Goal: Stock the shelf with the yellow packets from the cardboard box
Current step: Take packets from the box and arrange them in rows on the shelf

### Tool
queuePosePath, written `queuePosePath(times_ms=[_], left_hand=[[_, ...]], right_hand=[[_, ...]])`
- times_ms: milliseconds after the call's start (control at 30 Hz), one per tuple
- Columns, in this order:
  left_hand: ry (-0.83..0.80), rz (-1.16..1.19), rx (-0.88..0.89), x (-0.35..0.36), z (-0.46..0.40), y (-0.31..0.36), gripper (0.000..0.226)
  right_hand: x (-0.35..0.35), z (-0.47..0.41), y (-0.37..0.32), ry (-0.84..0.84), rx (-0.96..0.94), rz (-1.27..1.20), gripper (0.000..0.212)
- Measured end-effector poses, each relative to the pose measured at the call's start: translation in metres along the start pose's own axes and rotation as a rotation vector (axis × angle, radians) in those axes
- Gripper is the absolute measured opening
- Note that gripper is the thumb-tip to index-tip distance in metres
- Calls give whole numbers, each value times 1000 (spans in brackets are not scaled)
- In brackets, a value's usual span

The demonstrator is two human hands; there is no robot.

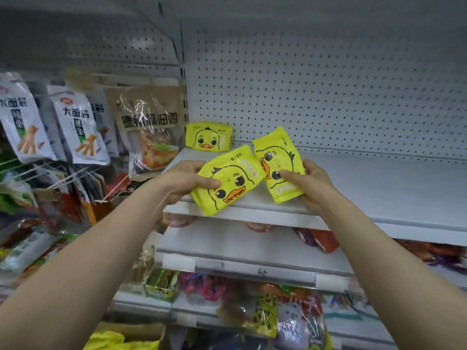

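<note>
My left hand (185, 181) grips a yellow packet with a duck face (233, 186) by its left end, thumb on top, over the front edge of the white shelf (366, 188). My right hand (312, 185) grips a second yellow duck packet (283, 152), turned on end, just right of the first; the two packets touch. A third yellow packet (208, 135) stands upright at the shelf's back left corner against the pegboard. The cardboard box (131, 335) shows at the bottom edge with more yellow packets inside.
Snack bags (78, 127) hang on hooks to the left, and a clear brown bag (151, 130) hangs beside the shelf's left end. Lower shelves (252, 263) carry several colourful packets. A perforated back panel (328, 97) rises behind the shelf.
</note>
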State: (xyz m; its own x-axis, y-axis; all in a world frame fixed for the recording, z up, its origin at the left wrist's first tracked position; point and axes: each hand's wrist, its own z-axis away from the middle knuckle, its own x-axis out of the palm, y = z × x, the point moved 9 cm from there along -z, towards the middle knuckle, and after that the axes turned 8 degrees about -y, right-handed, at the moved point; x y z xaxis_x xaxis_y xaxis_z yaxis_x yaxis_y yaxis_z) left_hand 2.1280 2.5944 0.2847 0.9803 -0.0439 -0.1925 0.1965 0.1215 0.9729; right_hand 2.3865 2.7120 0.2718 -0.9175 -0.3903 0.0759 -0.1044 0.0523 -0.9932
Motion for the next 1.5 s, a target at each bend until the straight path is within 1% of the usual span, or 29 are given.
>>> queuePosePath(times_ms=[100,267,367,467,500,600,667,700,767,800,833,900,967,1067,1200,1367,1500], left_hand=[[-36,-127,-7,-28,-33,8,42],[-178,-339,-31,-69,-75,13,73],[-241,-539,-54,-93,-94,11,82],[-278,-599,-76,-111,-102,9,92],[-279,-604,-80,-115,-104,9,90],[-259,-667,-114,-130,-107,4,72],[-221,-733,-131,-138,-109,3,73],[-195,-764,-131,-142,-110,3,74],[-137,-810,-130,-147,-109,5,76],[-114,-814,-122,-148,-108,5,74],[-92,-805,-108,-150,-108,5,67],[-57,-770,-72,-154,-107,5,49],[-21,-745,-36,-158,-109,4,38],[30,-761,-9,-164,-112,2,41],[70,-733,3,-168,-115,0,47],[75,-698,22,-168,-119,-1,49],[55,-782,32,-165,-122,4,50]], right_hand=[[7,-35,-1,-48,22,80,40],[31,-94,-2,-116,39,154,42],[48,-129,0,-134,45,202,42],[73,-160,6,-167,52,295,39],[82,-169,9,-185,49,326,38],[110,-194,12,-228,30,396,33],[128,-210,12,-258,7,432,33],[137,-218,10,-267,-20,471,39],[149,-234,9,-276,-75,562,61],[153,-243,10,-273,-97,599,67],[157,-249,8,-267,-115,637,64],[165,-254,1,-249,-146,699,48],[172,-259,-2,-242,-185,760,44],[180,-262,-3,-196,-243,904,48],[185,-260,-4,-126,-258,1075,55],[182,-260,-7,-42,-247,1170,63],[188,-256,-16,-5,-349,1285,60]])
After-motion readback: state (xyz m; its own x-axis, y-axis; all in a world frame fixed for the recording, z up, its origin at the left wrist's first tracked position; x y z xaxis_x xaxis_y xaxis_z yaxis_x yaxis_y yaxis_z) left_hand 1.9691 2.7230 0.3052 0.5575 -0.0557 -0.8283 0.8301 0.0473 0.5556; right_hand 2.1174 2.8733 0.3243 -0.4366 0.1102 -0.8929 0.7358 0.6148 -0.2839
